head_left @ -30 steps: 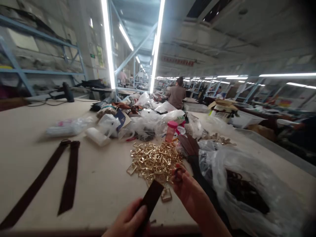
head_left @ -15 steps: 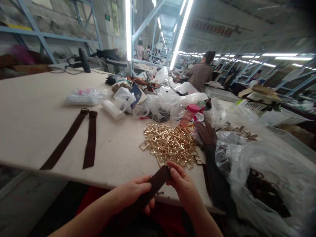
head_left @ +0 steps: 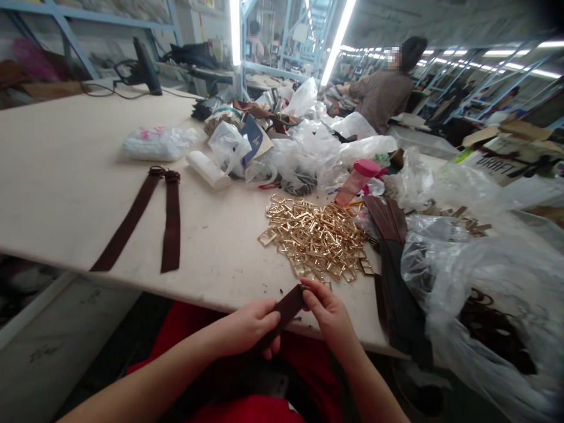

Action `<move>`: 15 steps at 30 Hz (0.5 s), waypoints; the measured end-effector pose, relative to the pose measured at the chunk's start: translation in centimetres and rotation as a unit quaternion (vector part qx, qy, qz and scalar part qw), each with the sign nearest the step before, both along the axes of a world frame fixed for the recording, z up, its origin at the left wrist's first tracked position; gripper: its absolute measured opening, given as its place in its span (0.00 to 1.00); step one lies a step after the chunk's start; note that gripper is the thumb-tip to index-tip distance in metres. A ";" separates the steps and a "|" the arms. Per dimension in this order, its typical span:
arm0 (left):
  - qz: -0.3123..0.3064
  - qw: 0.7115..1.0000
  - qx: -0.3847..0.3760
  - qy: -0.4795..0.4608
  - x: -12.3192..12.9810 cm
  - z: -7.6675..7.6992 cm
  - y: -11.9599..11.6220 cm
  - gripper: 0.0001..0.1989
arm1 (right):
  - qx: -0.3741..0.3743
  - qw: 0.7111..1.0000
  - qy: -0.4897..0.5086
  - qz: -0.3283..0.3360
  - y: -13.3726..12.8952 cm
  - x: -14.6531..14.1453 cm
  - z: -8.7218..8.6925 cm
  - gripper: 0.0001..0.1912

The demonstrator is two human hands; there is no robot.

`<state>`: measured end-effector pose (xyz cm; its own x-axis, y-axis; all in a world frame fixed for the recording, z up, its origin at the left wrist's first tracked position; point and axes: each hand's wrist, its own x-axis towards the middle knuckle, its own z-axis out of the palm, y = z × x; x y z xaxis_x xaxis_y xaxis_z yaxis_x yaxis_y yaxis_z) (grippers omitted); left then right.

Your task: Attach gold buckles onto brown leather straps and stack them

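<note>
"Light tubes (head_left: 235, 35) glare at the top of the frame, above a pale table (head_left: 220, 241) heaped with plastic bags (head_left: 315, 138). Who's that, upper right?"

"A person in a brown top (head_left: 381, 97), turned away. Look at the bottom centre of the head view instead: that's where the dark brown strap (head_left: 287, 308) is."

"How are the hands holding it?"

"The left hand (head_left: 253, 329) clasps it between thumb and fingers; the right hand (head_left: 328, 314) pinches its upper end. I can't tell whether a loop sits under those fingertips."

"And how far along, would you say?"

"Two straps look finished to me, the long one (head_left: 132, 220) and the short one (head_left: 171, 229), lying left of centre with dark loops (head_left: 171, 175) at their upper ends. The held one seems midway."

"So plenty left?"

"I'd judge so. Gold buckles (head_left: 319, 235) lie piled just above the hands, apart from the strap, and dark rings (head_left: 493, 329) fill a clear bag (head_left: 436, 282) at lower right."
</note>
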<state>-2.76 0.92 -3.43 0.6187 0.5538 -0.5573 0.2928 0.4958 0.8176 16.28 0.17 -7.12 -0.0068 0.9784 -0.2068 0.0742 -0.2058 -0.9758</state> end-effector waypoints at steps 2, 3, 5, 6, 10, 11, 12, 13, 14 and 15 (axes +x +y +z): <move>-0.038 0.997 0.059 0.035 -0.3 0.2 0.0 0.13 | 0.074 0.992 -0.097 0.036 -0.5 -0.3 0.2 0.17; -0.058 0.995 0.071 0.044 -0.4 0.3 0.0 0.12 | 0.097 0.986 -0.122 0.058 -0.7 -0.5 0.4 0.15; -0.090 0.992 0.073 0.047 -0.6 0.6 0.0 0.12 | 0.079 0.987 -0.103 0.089 -1.0 -0.9 0.7 0.14; -0.096 0.993 0.065 0.040 -0.6 0.7 0.0 0.12 | 0.044 0.993 -0.062 0.089 -1.0 -1.0 0.7 0.15; -0.042 0.998 -0.011 -0.038 -0.7 0.5 -0.1 0.13 | -0.116 0.982 0.148 0.009 -0.3 -1.0 0.6 0.31; -0.028 0.998 -0.032 -0.053 -0.8 0.3 -0.1 0.13 | -0.127 0.976 0.176 -0.027 0.0 -0.8 0.4 0.32; -0.020 0.997 -0.049 -0.061 -0.9 0.1 -0.2 0.13 | -0.128 0.970 0.196 -0.067 0.2 -0.7 0.2 0.31; -0.016 0.996 -0.061 -0.064 -1.1 -0.1 -0.3 0.13 | -0.125 0.964 0.212 -0.104 0.4 -0.6 0.0 0.29; -0.013 0.996 -0.066 -0.064 -1.2 -0.3 -0.4 0.13 | -0.121 0.958 0.226 -0.133 0.5 -0.7 -0.1 0.27; -0.009 0.996 -0.066 -0.062 -1.3 -0.5 -0.5 0.12 | -0.120 0.953 0.239 -0.145 0.4 -0.9 -0.3 0.25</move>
